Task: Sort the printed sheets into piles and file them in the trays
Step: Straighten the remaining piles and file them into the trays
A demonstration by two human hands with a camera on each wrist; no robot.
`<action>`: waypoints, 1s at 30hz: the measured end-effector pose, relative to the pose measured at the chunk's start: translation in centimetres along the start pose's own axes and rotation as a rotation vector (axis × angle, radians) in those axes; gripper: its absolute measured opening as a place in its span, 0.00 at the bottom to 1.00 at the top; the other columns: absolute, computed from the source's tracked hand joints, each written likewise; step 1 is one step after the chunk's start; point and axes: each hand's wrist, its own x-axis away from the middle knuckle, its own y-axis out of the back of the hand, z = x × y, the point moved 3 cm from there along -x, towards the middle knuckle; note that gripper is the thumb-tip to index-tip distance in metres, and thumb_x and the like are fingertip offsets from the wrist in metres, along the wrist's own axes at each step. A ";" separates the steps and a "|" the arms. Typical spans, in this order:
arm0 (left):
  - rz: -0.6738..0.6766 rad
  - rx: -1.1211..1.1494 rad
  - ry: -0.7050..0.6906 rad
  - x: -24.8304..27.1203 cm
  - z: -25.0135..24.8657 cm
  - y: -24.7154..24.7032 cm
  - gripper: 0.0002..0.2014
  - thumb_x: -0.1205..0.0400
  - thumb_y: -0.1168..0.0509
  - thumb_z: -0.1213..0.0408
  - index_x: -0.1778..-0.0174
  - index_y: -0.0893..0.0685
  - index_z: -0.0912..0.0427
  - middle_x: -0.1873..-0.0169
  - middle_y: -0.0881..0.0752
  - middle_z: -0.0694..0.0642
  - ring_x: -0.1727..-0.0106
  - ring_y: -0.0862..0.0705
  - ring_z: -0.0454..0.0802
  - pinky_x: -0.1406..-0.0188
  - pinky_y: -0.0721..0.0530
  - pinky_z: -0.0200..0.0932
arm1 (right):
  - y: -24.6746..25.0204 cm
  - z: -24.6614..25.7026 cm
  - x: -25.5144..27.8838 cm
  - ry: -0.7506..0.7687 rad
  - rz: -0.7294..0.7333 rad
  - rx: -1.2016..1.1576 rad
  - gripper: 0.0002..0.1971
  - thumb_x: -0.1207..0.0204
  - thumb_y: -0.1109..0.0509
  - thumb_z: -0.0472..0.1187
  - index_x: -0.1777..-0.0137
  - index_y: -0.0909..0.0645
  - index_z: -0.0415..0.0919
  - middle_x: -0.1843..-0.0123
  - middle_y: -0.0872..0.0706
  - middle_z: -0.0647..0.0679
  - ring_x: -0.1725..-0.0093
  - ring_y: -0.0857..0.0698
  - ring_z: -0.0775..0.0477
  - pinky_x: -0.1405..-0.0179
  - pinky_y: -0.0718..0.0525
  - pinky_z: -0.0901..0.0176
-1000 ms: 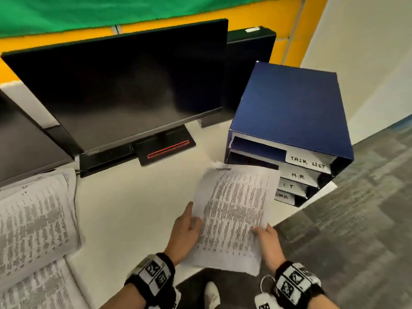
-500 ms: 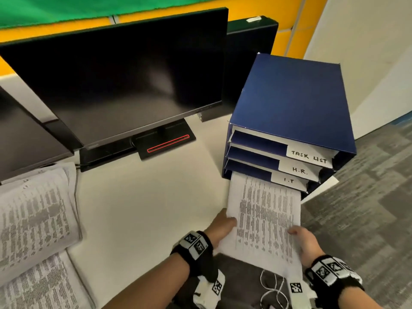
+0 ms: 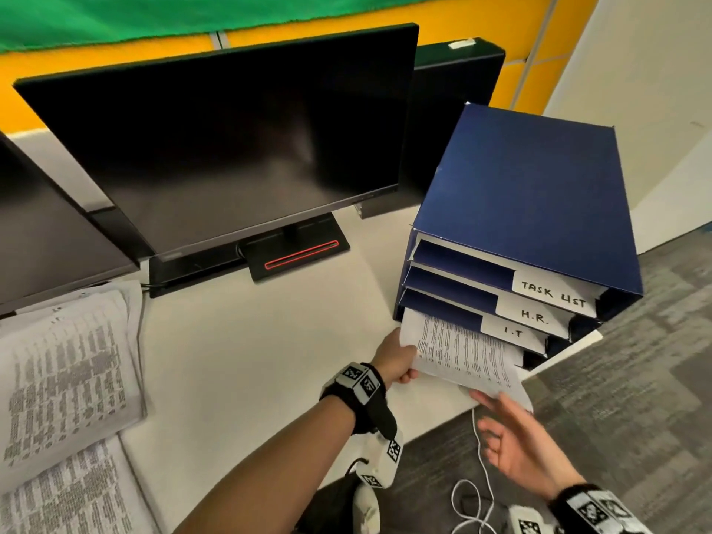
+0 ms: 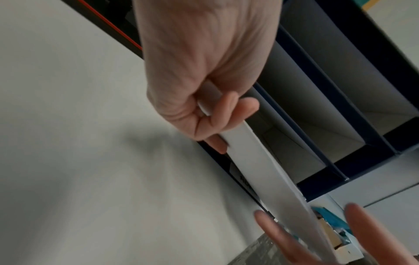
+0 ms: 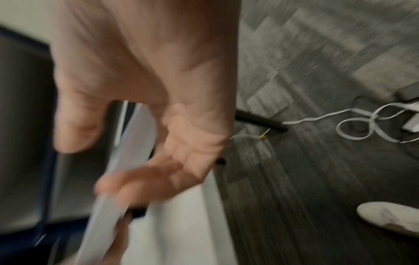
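Note:
A printed sheet (image 3: pixel 462 352) sticks halfway out of the lowest slot of the blue tray unit (image 3: pixel 531 186), under the trays labelled TASK LIST, H.R. and I.T. My left hand (image 3: pixel 402 364) pinches the sheet's left edge, thumb on top; the left wrist view shows the sheet (image 4: pixel 260 161) edge-on between thumb and fingers (image 4: pixel 226 111). My right hand (image 3: pixel 508 437) is palm up with spread fingers just below the sheet's near corner and grips nothing. The right wrist view is blurred; that hand (image 5: pixel 145 161) is loose beside the paper (image 5: pixel 133 136).
Two piles of printed sheets (image 3: pixel 57 379) (image 3: pixel 57 495) lie at the left of the white desk (image 3: pixel 250 360). Black monitors (image 3: pixel 231 148) stand behind. The tray unit sits at the desk's right corner. A white cable (image 3: pixel 481 456) lies on grey carpet.
The sheet has gone from the air in front of the trays deeper into the lowest slot. My right hand has let go of it and drawn back, palm up.

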 end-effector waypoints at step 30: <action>-0.956 -0.771 0.544 12.2 15.0 33.5 0.42 0.22 0.39 0.42 0.19 0.49 0.60 0.19 0.46 0.65 0.19 0.46 0.66 0.21 0.46 0.64 | -21.2 -7.5 -12.7 -0.099 0.096 0.366 0.02 0.30 0.34 0.31 0.61 0.20 0.37 0.75 0.22 0.44 0.80 0.23 0.47 0.73 0.20 0.56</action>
